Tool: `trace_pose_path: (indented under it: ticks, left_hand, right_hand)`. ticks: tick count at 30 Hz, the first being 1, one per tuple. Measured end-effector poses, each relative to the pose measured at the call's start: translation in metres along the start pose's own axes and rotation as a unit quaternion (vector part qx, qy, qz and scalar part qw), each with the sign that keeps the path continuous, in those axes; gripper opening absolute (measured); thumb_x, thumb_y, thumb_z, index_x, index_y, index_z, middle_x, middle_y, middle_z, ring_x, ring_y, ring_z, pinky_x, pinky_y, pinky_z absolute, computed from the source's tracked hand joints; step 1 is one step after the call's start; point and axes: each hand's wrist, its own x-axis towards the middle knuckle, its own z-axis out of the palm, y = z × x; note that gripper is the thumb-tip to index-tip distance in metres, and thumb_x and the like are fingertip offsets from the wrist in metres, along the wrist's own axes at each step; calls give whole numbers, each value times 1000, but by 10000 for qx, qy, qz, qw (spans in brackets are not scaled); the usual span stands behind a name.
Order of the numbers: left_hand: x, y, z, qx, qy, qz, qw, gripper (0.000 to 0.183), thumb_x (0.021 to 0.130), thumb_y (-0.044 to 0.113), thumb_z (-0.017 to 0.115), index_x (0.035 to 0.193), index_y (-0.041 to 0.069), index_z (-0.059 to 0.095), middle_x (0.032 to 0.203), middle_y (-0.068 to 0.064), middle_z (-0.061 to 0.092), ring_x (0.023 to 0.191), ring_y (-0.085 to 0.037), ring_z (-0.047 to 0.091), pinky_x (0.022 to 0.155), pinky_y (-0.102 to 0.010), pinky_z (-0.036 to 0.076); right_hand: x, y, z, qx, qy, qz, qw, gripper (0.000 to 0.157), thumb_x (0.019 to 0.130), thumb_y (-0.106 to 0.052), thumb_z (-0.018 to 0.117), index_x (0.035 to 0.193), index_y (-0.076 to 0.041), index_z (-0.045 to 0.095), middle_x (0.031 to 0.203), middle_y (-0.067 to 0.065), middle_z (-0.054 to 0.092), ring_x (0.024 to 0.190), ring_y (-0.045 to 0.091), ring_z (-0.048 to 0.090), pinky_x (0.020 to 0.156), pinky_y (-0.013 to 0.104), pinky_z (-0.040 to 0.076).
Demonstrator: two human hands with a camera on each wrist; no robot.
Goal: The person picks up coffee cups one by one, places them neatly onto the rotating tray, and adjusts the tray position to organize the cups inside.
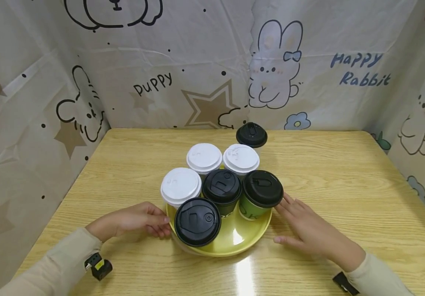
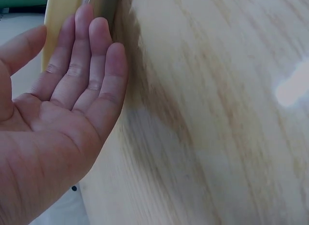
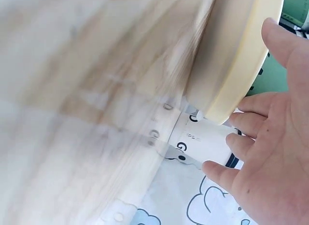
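Observation:
A round yellow tray point(image 1: 242, 238) on the table bears a cluster of lidded paper cups: three with white lids point(image 1: 181, 186) and three with black lids point(image 1: 197, 222). The cup at the tray's right edge has a green body point(image 1: 250, 209). At the tray's left rim is my left hand point(image 1: 138, 222), its fingers nearly straight along the side and the thumb by the edge. My right hand point(image 1: 305, 226) lies along the right side, fingers extended and thumb spread. In the right wrist view its fingertips are right at the tray's rim point(image 3: 241, 65).
Behind the tray, on the wooden table point(image 1: 327, 164), stands another cup with a black lid point(image 1: 251, 135); the right wrist view shows its white, lettered body point(image 3: 205, 140). A printed cloth point(image 1: 197, 61) hangs around the table's back and sides.

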Motion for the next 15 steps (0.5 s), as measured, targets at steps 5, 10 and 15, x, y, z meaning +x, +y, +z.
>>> trace_pose_path:
  ticks: [5, 10, 15]
  left_hand:
    - [3, -1, -8, -10, 303, -128, 9995, 32, 99, 15, 50, 102, -13, 63, 95, -16, 70, 86, -18, 67, 80, -34, 56]
    - [8, 0, -16, 139, 766, -227, 9967, 28, 97, 13, 49, 102, -11, 64, 87, -7, 69, 83, -16, 65, 78, -31, 55]
    - [14, 3, -21, 290, 1096, -318, 9930, 31, 96, 14, 49, 105, -11, 63, 82, -3, 68, 80, -15, 64, 77, -31, 55]
  right_hand:
    - [-11, -8, 0, 74, 63, -85, 9999, 89, 86, -53, 64, 153, -15, 20, 158, 11, 19, 145, 32, 18, 107, 59, 28]
    - [-20, -20, -6, -19, 75, -233, 9997, 88, 85, -55, 63, 153, -15, 23, 157, 10, 21, 142, 34, 24, 104, 58, 32]
    - [-24, -30, -12, -183, 69, -353, 9992, 88, 85, -56, 62, 153, -15, 24, 157, 7, 23, 142, 31, 27, 114, 48, 22]
